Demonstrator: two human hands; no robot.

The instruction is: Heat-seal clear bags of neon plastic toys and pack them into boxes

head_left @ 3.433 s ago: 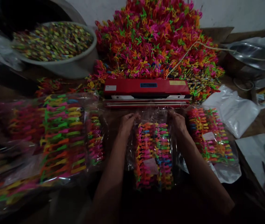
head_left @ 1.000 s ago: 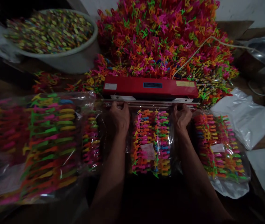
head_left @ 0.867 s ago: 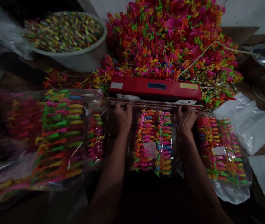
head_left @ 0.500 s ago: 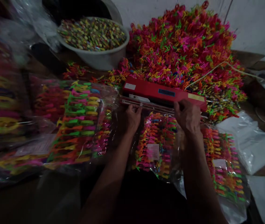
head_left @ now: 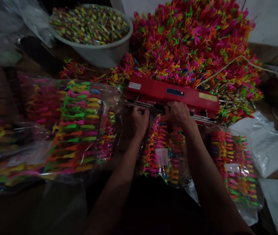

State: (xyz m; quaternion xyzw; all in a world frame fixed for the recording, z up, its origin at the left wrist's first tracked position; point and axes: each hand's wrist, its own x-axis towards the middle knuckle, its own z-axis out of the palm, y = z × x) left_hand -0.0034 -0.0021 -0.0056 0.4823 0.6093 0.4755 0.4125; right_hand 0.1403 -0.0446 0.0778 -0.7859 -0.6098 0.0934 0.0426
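Note:
A long red sealing machine (head_left: pixel 158 91) lies across the middle, with a small orange light lit on its panel. Along its front edge sits the top of a clear bag (head_left: pixel 162 147) full of small colourful plastic pieces, a white label on it. My left hand (head_left: pixel 140 119) pinches the bag's upper left edge at the machine. My right hand (head_left: pixel 178 112) rests on the middle of the machine's front bar, fingers curled and pressed against it, above the bag.
Filled bags lie left (head_left: pixel 80 130) and right (head_left: pixel 234 166). Behind the machine rises a big heap of colourful plastic pieces (head_left: pixel 193 42), crossed by a pale cord. A white tub (head_left: pixel 100 55) of small pieces stands back left. White plastic sheets (head_left: pixel 268 143) lie right.
My right hand has moved left from the bag's upper right edge onto the machine's middle. The orange light has come on. The bar's right part is now uncovered. My left hand stays.

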